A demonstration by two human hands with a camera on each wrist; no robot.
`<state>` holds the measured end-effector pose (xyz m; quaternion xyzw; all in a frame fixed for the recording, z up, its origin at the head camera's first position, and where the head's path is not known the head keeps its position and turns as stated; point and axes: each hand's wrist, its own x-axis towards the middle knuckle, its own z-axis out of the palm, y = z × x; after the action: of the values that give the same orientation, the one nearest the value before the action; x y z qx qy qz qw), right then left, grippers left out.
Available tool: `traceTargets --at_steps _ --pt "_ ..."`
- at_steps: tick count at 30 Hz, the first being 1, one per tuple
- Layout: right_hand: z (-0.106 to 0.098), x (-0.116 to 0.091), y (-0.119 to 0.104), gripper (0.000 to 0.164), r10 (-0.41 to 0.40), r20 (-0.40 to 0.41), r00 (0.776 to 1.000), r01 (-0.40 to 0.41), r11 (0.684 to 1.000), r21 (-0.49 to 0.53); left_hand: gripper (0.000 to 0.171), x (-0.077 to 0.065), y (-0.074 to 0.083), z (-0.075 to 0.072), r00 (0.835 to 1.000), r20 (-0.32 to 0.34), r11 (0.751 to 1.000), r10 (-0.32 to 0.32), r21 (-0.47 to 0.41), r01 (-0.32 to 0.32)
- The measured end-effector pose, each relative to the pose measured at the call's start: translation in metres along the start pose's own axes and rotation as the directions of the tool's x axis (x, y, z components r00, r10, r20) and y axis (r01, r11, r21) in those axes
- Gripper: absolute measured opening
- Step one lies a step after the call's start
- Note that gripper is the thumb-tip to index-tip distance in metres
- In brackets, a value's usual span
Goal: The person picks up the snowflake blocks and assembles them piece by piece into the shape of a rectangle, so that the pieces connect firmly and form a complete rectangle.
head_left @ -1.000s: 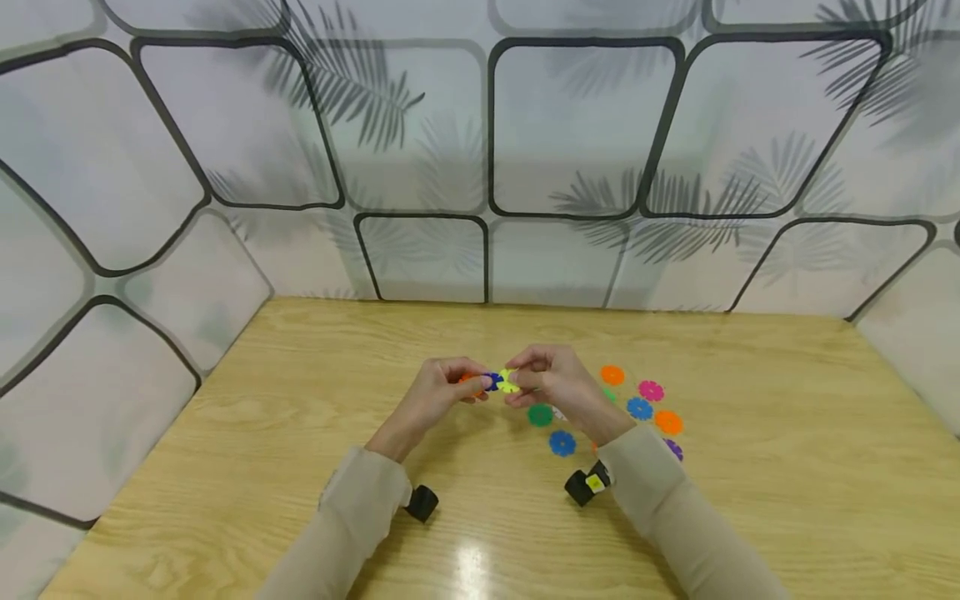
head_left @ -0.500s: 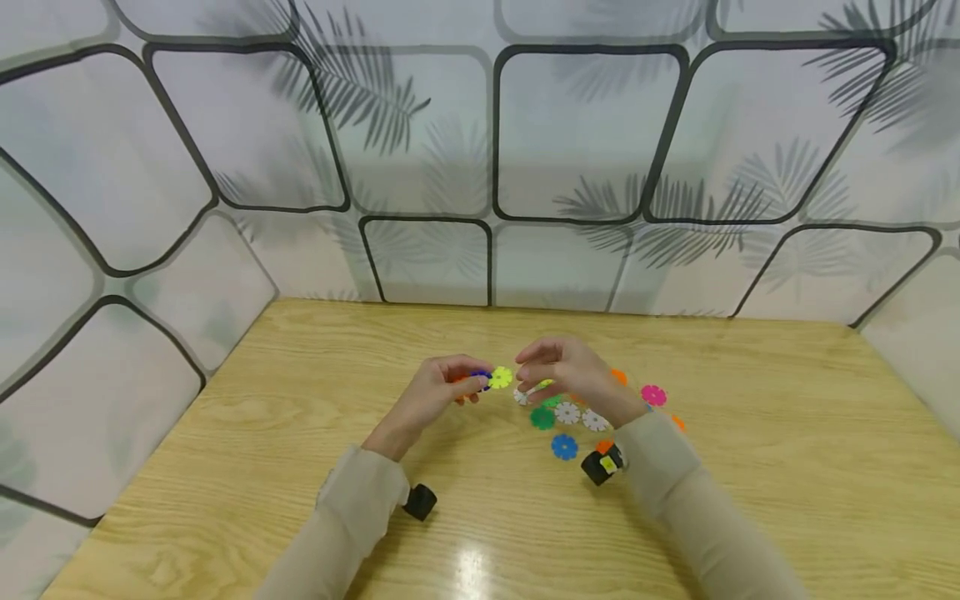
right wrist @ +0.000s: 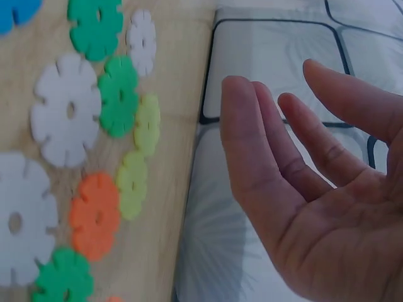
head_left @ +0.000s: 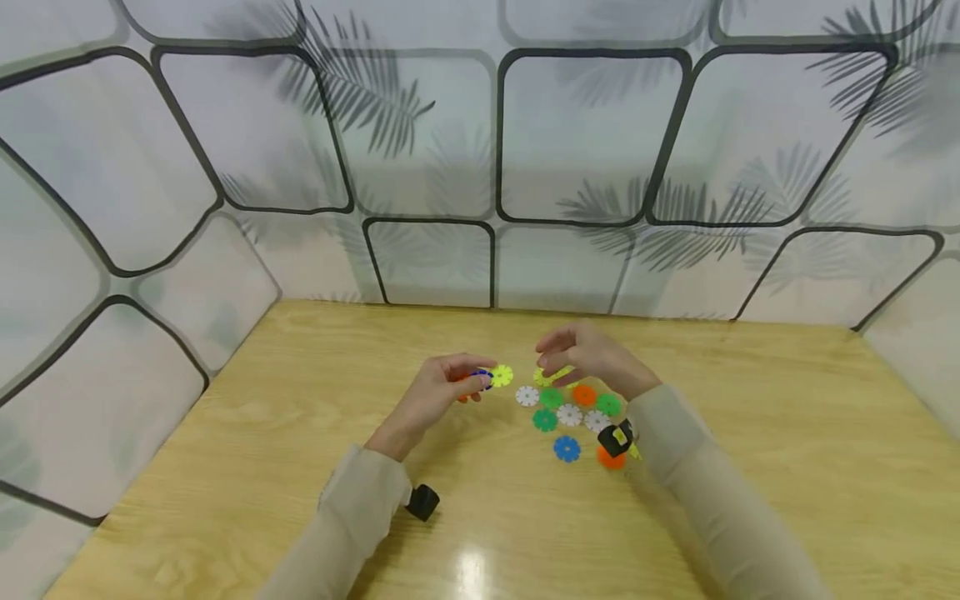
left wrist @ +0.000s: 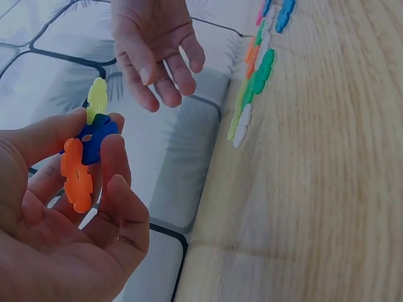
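Observation:
My left hand (head_left: 442,390) pinches a short chain of notched plastic discs between thumb and fingers. In the left wrist view the chain has an orange disc (left wrist: 77,176) near the palm, a dark blue disc (left wrist: 98,138) in the middle and a yellow disc (left wrist: 97,99) at the far end, joined at their slots. Raised over the far side of the loose discs, my right hand (head_left: 592,358) has relaxed, spread fingers with nothing between them. Beneath it lie yellow discs, an orange disc (right wrist: 94,215) and a green disc (right wrist: 118,97).
Loose discs lie on the wooden table (head_left: 300,467), including a white disc (head_left: 527,396), a dark green disc (head_left: 545,419) and a blue disc (head_left: 567,449). My right sleeve (head_left: 697,467) covers part of the group. A patterned cloth wall (head_left: 427,258) stands behind the table.
My right hand has let go of the yellow disc and moved right and up, away from the chain. The left hand keeps hold of the chain, nearly still.

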<state>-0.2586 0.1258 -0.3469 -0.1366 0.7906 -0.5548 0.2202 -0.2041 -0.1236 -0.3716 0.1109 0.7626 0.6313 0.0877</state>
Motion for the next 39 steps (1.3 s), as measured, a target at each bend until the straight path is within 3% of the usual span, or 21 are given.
traceTargets --at_steps 18,27,39 --pt "-0.017 0.009 0.006 0.048 0.042 0.013 0.999 -0.041 0.997 -0.059 0.021 0.0 -0.002 -0.002 0.998 0.046 0.991 -0.049 -0.119 0.054" --pt "-0.02 0.016 0.009 0.045 0.088 0.024 0.996 -0.086 0.993 -0.077 0.019 -0.001 -0.006 -0.003 0.996 0.084 0.998 -0.012 -0.055 0.016" --pt "-0.023 0.02 0.01 0.046 0.119 0.027 0.993 -0.115 0.988 -0.105 0.019 0.0 -0.004 -0.003 0.996 0.086 0.999 -0.003 -0.04 0.007"
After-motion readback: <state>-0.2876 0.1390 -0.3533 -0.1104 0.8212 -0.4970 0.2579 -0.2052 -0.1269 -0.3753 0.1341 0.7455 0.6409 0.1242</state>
